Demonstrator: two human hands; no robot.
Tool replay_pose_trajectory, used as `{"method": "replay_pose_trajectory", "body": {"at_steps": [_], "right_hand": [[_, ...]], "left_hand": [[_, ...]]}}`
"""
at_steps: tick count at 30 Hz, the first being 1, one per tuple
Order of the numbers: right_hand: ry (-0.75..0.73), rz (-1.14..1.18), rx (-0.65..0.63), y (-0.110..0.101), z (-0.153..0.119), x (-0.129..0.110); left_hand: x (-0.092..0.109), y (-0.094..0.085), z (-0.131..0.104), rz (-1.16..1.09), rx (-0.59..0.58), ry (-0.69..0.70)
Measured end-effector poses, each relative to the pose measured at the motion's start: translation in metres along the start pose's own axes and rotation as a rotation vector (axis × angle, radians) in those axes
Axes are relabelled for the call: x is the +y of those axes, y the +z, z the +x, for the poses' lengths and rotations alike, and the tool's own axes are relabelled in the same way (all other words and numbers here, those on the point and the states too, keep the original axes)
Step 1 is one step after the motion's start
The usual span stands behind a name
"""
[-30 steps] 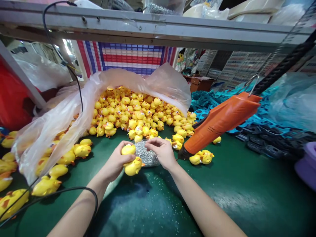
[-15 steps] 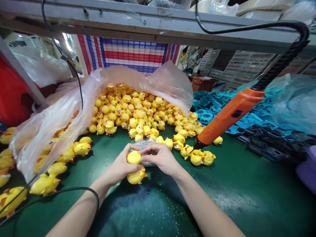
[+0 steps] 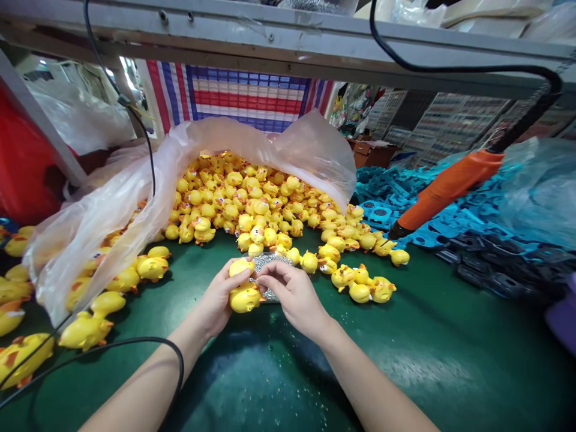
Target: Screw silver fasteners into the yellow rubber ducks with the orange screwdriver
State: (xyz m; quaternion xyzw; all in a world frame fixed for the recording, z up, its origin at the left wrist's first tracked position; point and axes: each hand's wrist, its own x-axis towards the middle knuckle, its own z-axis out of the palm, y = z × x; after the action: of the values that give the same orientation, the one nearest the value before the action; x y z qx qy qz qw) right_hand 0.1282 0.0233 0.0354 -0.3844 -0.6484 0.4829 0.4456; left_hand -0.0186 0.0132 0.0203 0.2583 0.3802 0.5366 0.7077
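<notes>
A yellow toy duck (image 3: 245, 298) is gripped in my left hand (image 3: 220, 297), with the thumb across it and the duck lying tilted. Close to the duck's right side, the fingertips of my right hand (image 3: 294, 294) are pinched together; whatever is between them is too small to make out. Just behind both hands sits a clear tray of small silvery metal pieces (image 3: 272, 264), partly covered by the fingers. To the right, several more toy ducks (image 3: 361, 293) lie in a cluster on the green tabletop (image 3: 405, 366).
An orange electric screwdriver (image 3: 450, 186) hangs from a black cable at the right. Behind is a large heap of ducks (image 3: 234, 198) under plastic sheeting (image 3: 148, 174). Turquoise parts (image 3: 387, 207) and black parts (image 3: 495, 264) are piled at right. A cable (image 3: 135, 343) crosses my left forearm.
The duck has turned and risen slightly in my left hand. My right fingertips remain near it. The hanging screwdriver has swung to the right and away.
</notes>
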Motion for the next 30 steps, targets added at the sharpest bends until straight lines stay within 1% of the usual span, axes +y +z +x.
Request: {"method": "replay_pose_trajectory", "body": {"at_steps": [3, 6, 9, 12, 15, 17, 19, 23, 24, 25, 26, 27, 29, 30], "right_hand": [[-0.045, -0.079, 0.002, 0.004, -0.003, 0.001], [-0.100, -0.135, 0.005, 0.002, -0.003, 0.002], [-0.093, -0.140, 0.013, 0.000, -0.002, 0.001], [-0.090, -0.144, 0.013, 0.002, -0.004, -0.001], [-0.183, -0.236, 0.020, 0.008, -0.007, -0.001], [-0.214, -0.274, 0.013, 0.011, -0.007, 0.000], [-0.185, -0.269, -0.009, 0.012, -0.006, 0.002], [-0.058, -0.218, -0.062, 0.015, -0.005, 0.001], [-0.054, -0.223, -0.064, 0.016, -0.006, -0.001], [-0.086, -0.241, -0.042, 0.015, -0.008, -0.004], [-0.164, -0.274, 0.010, 0.013, -0.011, -0.008], [-0.298, -0.319, 0.114, 0.008, -0.014, -0.014], [-0.707, -0.424, 0.468, -0.013, -0.017, -0.027], [-0.963, -0.470, 0.740, -0.028, -0.016, -0.034]], "left_hand": [[-0.004, -0.001, 0.000, 0.017, 0.000, 0.037], [-0.005, -0.003, 0.001, 0.014, 0.023, 0.050], [-0.005, -0.003, 0.002, 0.014, 0.044, 0.045], [-0.005, -0.002, 0.002, 0.008, 0.063, 0.048], [-0.004, -0.001, 0.002, -0.007, 0.096, 0.069], [-0.004, 0.000, 0.002, -0.018, 0.094, 0.085], [-0.004, 0.000, 0.000, -0.018, 0.082, 0.097], [-0.003, 0.003, -0.003, 0.006, 0.075, 0.121], [-0.003, 0.003, -0.004, 0.009, 0.070, 0.122], [-0.003, 0.004, -0.004, 0.009, 0.061, 0.117], [-0.002, 0.004, -0.005, 0.007, 0.053, 0.105], [-0.002, 0.004, -0.005, 0.004, 0.044, 0.084], [-0.001, 0.004, -0.005, -0.006, 0.025, 0.026], [-0.002, 0.005, -0.005, -0.013, 0.013, -0.004]]}}
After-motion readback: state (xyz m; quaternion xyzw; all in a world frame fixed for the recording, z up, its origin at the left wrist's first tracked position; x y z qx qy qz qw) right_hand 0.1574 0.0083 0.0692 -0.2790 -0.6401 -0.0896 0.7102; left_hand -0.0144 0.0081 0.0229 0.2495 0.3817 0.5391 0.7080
